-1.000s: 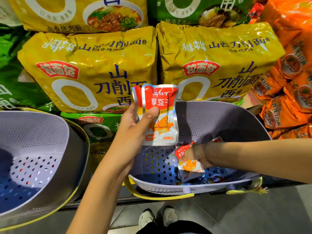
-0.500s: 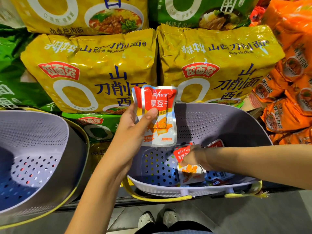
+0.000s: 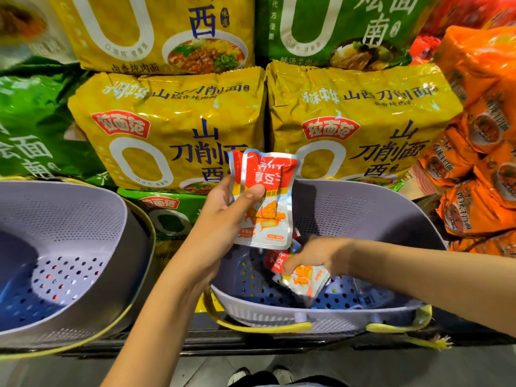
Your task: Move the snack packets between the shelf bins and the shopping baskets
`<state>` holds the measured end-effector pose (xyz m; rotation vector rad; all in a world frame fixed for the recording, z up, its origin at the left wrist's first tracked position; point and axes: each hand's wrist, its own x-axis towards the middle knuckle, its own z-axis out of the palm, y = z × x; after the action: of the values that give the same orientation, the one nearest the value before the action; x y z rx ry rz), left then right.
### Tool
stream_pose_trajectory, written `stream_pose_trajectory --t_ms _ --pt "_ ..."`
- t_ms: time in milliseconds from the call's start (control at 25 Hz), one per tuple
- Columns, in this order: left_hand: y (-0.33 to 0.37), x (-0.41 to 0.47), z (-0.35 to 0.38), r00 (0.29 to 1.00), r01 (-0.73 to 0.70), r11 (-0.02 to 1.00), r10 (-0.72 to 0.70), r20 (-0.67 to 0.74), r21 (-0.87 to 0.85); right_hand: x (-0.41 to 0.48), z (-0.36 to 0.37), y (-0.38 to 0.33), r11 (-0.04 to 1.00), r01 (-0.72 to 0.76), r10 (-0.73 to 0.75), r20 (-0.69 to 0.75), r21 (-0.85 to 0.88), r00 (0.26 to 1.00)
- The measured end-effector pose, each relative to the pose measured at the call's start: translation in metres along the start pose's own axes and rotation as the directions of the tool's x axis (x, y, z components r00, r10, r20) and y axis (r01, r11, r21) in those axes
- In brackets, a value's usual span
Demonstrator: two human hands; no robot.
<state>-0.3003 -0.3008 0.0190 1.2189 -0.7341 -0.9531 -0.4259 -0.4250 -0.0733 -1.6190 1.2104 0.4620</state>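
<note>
The snack packet looks light, crinkly and slick, so I judge its flat side edge the safest hold. My left hand pinches it upright above the lilac basket, thumb pressed across the front. My right hand, down inside the basket, curls round a second packet.

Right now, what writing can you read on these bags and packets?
"拉面范": red badge, left yellow noodle bag.
"山西刀削面": right yellow noodle bag.
"卤香炖肉面": upper yellow noodle bag.
"南": upper green noodle bag.
Red-and-white snack packet in the left hand: print too creased to read surely.
Orange bags: too blurred.
</note>
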Motion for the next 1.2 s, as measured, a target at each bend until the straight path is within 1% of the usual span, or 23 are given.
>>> stream_pose_trajectory --t_ms 80,120,200,280,360,400,480,600,760,880,920,1000,1080,1120,1200 --pt "0.002 -0.001 0.0 1.0 0.003 1.0 -0.002 -0.015 0.029 -0.024 -0.022 -0.006 0.997 0.072 -0.072 0.042 0.02 0.997" --pt "0.002 0.0 0.0 1.0 -0.001 0.999 0.002 -0.027 0.048 -0.037 -0.032 -0.007 0.992 0.124 -0.125 0.036 0.026 0.992" --pt "0.003 0.001 0.001 0.998 -0.003 0.997 0.007 -0.055 0.072 -0.059 -0.05 -0.004 0.965 0.209 -0.209 -0.015 0.158 0.978" --pt "0.004 0.002 0.003 0.995 -0.013 0.997 0.02 -0.096 0.073 -0.082 -0.059 -0.003 0.884 0.293 -0.294 -0.055 0.364 0.954" --pt "0.007 0.0 0.006 0.99 -0.021 0.997 0.032 -0.141 0.08 -0.103 -0.059 0.001 0.749 0.372 -0.379 -0.106 0.547 0.919" --pt "0.009 -0.003 0.009 0.987 -0.023 0.996 0.037 -0.158 0.091 -0.108 -0.057 0.005 0.685 0.4 -0.408 -0.135 0.609 0.903" --pt "0.014 -0.009 0.012 0.983 -0.036 0.996 0.051 -0.177 0.084 -0.123 -0.048 0.008 0.615 0.445 -0.451 -0.173 0.65 0.876" --pt "0.021 -0.02 0.011 0.981 -0.064 0.996 0.074 -0.182 0.058 -0.144 -0.036 0.007 0.526 0.493 -0.475 -0.242 0.693 0.846" --pt "0.03 -0.048 -0.002 0.975 -0.091 0.995 0.097 -0.202 0.041 -0.182 -0.002 0.007 0.411 0.6 -0.528 -0.357 0.686 0.77" --pt "0.03 -0.085 -0.017 0.984 -0.099 0.995 0.102 -0.149 0.026 -0.201 0.039 0.014 0.417 0.676 -0.492 -0.474 0.608 0.73" --pt "0.027 -0.101 -0.026 0.987 -0.09 0.996 0.093 -0.132 0.027 -0.208 0.06 0.016 0.422 0.677 -0.461 -0.501 0.602 0.733" --pt "0.015 -0.132 -0.047 0.993 -0.061 0.997 0.066 -0.096 0.057 -0.217 0.108 0.027 0.415 0.665 -0.413 -0.522 0.621 0.746" --pt "-0.004 -0.162 -0.065 0.998 -0.015 0.995 0.02 -0.052 0.103 -0.223 0.157 0.042 0.343 0.653 -0.381 -0.535 0.676 0.754" --pt "-0.015 -0.177 -0.072 0.999 0.021 0.992 -0.018 -0.028 0.125 -0.225 0.18 0.051 0.324 0.638 -0.355 -0.536 0.698 0.766" --pt "-0.041 -0.205 -0.08 0.994 0.107 0.98 -0.111 0.016 0.167 -0.227 0.22 0.075 0.341 0.601 -0.241 -0.551 0.723 0.799"
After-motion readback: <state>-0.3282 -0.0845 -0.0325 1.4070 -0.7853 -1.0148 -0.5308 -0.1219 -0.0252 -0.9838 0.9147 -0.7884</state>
